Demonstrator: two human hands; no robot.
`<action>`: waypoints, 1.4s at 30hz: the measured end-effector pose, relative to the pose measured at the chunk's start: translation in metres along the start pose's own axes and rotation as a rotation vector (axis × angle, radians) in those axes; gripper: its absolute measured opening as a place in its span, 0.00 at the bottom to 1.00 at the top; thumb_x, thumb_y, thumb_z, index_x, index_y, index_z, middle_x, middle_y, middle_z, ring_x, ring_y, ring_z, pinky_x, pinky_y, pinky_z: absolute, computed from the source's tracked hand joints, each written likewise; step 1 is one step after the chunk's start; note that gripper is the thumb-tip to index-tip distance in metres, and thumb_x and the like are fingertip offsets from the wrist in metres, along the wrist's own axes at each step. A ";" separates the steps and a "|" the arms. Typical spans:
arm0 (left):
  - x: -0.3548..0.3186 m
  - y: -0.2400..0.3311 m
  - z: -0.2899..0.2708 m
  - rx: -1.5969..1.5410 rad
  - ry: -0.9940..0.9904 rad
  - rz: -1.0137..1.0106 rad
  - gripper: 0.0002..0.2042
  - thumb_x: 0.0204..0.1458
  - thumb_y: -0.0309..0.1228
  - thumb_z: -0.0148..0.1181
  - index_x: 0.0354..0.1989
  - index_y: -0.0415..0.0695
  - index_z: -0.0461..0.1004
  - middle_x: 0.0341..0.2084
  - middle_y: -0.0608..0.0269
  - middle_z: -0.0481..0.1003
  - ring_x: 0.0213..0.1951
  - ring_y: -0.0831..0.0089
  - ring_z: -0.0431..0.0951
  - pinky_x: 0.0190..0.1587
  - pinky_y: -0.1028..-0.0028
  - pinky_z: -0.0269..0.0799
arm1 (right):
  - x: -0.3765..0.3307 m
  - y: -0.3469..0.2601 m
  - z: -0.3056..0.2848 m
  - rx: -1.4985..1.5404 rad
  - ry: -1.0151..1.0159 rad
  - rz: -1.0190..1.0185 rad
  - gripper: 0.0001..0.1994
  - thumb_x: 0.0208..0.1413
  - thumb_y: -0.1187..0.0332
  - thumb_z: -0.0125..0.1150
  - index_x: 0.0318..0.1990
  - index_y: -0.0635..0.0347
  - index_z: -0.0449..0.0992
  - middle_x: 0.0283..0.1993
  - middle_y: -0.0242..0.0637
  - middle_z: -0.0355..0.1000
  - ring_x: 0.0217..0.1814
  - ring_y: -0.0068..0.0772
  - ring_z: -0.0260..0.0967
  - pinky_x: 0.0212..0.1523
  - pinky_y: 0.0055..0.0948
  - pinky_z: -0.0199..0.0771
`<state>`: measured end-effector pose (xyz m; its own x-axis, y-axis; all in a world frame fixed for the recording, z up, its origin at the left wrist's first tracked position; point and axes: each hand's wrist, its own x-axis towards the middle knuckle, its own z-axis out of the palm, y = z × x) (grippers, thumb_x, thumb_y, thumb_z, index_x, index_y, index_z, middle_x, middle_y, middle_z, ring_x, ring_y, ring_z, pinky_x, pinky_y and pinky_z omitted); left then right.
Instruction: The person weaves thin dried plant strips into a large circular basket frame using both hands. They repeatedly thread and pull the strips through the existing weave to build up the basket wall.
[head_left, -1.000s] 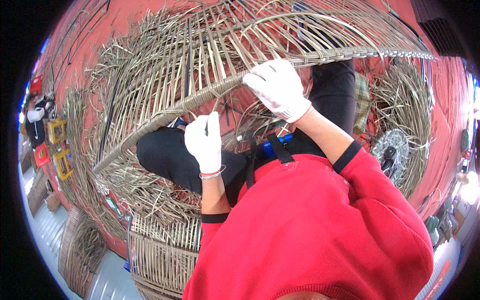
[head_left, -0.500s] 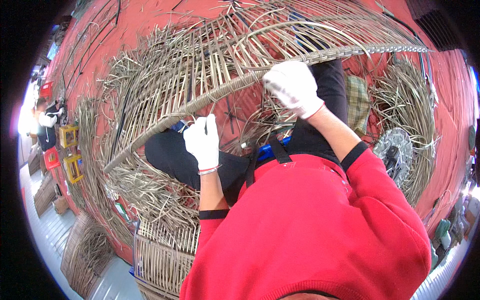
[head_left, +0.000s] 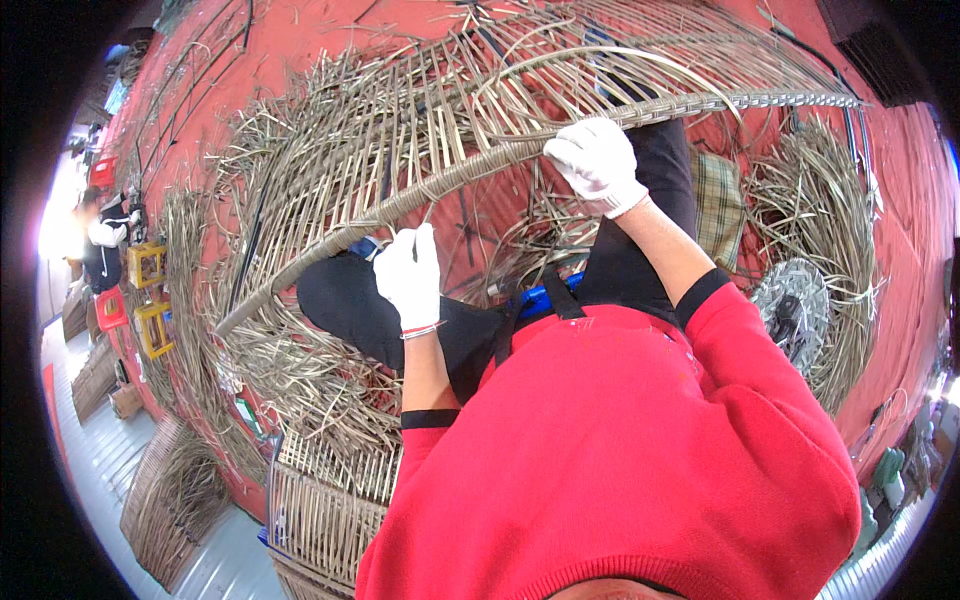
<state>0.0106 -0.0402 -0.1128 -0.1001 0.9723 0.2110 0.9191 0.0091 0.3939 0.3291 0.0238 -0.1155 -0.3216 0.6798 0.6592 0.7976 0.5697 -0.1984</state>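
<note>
A long curved woven rim (head_left: 440,186) crosses in front of me, part of a large openwork wicker panel (head_left: 400,130) with many slender ribs. Wrapped strands bind the rim's left part; its right part looks braided. My left hand (head_left: 410,275), in a white glove, is closed in a pinch just on the near side of the rim, with a thin wicker strand (head_left: 429,213) running from the rim to its fingertips. My right hand (head_left: 597,165), also gloved, is closed over the rim farther right; its fingers hide what lies under them.
Loose strips (head_left: 320,380) pile up on the red floor covering (head_left: 900,250), with another bundle (head_left: 815,190) at right. A checked cloth (head_left: 717,210) and a round grey disc (head_left: 790,315) lie right of my legs. Yellow stools (head_left: 153,330) and another person (head_left: 103,245) are at far left.
My right hand has shifted slightly right along the rim. My left hand keeps its pinch beside the rim; the view has moved a little.
</note>
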 end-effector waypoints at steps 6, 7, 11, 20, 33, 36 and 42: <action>0.007 0.007 -0.014 0.082 -0.010 0.090 0.15 0.60 0.46 0.62 0.27 0.49 0.78 0.18 0.54 0.75 0.24 0.53 0.77 0.32 0.56 0.70 | 0.023 -0.029 -0.014 0.108 -0.158 -0.006 0.12 0.48 0.62 0.73 0.40 0.48 0.81 0.42 0.33 0.77 0.46 0.42 0.75 0.49 0.42 0.73; 0.009 0.008 -0.019 0.096 -0.070 0.076 0.15 0.60 0.46 0.62 0.28 0.49 0.78 0.18 0.53 0.76 0.24 0.53 0.77 0.33 0.56 0.71 | 0.031 -0.041 -0.012 0.185 -0.166 -0.031 0.13 0.48 0.61 0.73 0.42 0.48 0.81 0.43 0.33 0.78 0.47 0.42 0.75 0.49 0.42 0.73; 0.015 -0.008 -0.049 -0.168 -0.029 0.336 0.08 0.59 0.38 0.62 0.35 0.48 0.81 0.31 0.56 0.82 0.34 0.54 0.81 0.40 0.59 0.74 | 0.079 -0.098 0.026 0.382 -0.251 -0.144 0.23 0.46 0.60 0.73 0.52 0.52 0.79 0.48 0.38 0.77 0.51 0.47 0.75 0.53 0.46 0.73; 0.083 -0.149 -0.125 -0.052 0.058 0.051 0.12 0.63 0.32 0.52 0.48 0.45 0.79 0.45 0.53 0.80 0.50 0.52 0.79 0.55 0.59 0.73 | 0.116 -0.159 0.079 0.421 -0.397 -0.134 0.26 0.50 0.47 0.69 0.52 0.52 0.77 0.46 0.39 0.74 0.52 0.47 0.72 0.53 0.46 0.70; 0.073 -0.213 -0.161 -0.124 -0.081 -0.252 0.14 0.59 0.40 0.65 0.46 0.44 0.76 0.40 0.55 0.77 0.43 0.57 0.80 0.50 0.61 0.75 | 0.131 -0.186 0.104 0.400 -0.464 0.053 0.21 0.45 0.56 0.75 0.46 0.49 0.78 0.46 0.38 0.72 0.52 0.45 0.70 0.54 0.43 0.70; 0.070 -0.206 -0.158 0.261 -0.171 -0.162 0.12 0.51 0.35 0.68 0.39 0.46 0.73 0.42 0.55 0.74 0.43 0.53 0.79 0.46 0.59 0.74 | 0.135 -0.179 0.100 0.426 -0.547 0.051 0.21 0.45 0.58 0.75 0.47 0.49 0.78 0.49 0.39 0.73 0.53 0.46 0.71 0.56 0.43 0.71; 0.075 -0.206 -0.161 0.476 0.014 0.027 0.06 0.49 0.24 0.62 0.33 0.45 0.73 0.27 0.51 0.76 0.35 0.51 0.80 0.38 0.54 0.75 | 0.136 -0.176 0.097 0.457 -0.573 0.049 0.20 0.45 0.61 0.75 0.47 0.50 0.78 0.49 0.38 0.74 0.55 0.47 0.71 0.57 0.43 0.71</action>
<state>-0.2478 -0.0071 -0.0348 -0.0754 0.9705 0.2289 0.9936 0.0925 -0.0647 0.0953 0.0605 -0.0615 -0.6073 0.7730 0.1836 0.5655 0.5828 -0.5835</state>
